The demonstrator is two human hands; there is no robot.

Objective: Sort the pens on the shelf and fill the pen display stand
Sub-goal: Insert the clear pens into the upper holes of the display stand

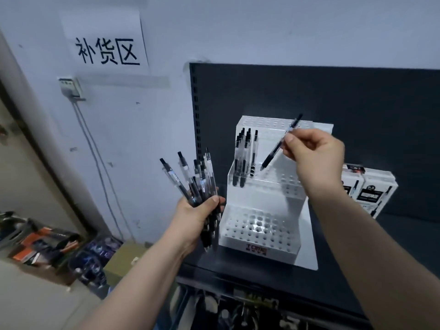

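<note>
A white tiered pen display stand (262,244) with rows of round holes sits on the dark shelf (371,263). Several black pens (245,153) stand upright in the left holes of its middle tier. My left hand (202,215) grips a bundle of several clear-barrelled black pens (197,179), fanned upward, just left of the stand. My right hand (312,151) pinches a single black pen (278,145), tilted with its tip down over the middle tier, close to the standing pens.
White pen boxes (376,189) stand on the shelf behind my right forearm. A black pegboard back panel (357,96) rises behind the stand. On the floor at left lie cartons and packaged goods (47,244). A paper sign (104,41) hangs on the wall.
</note>
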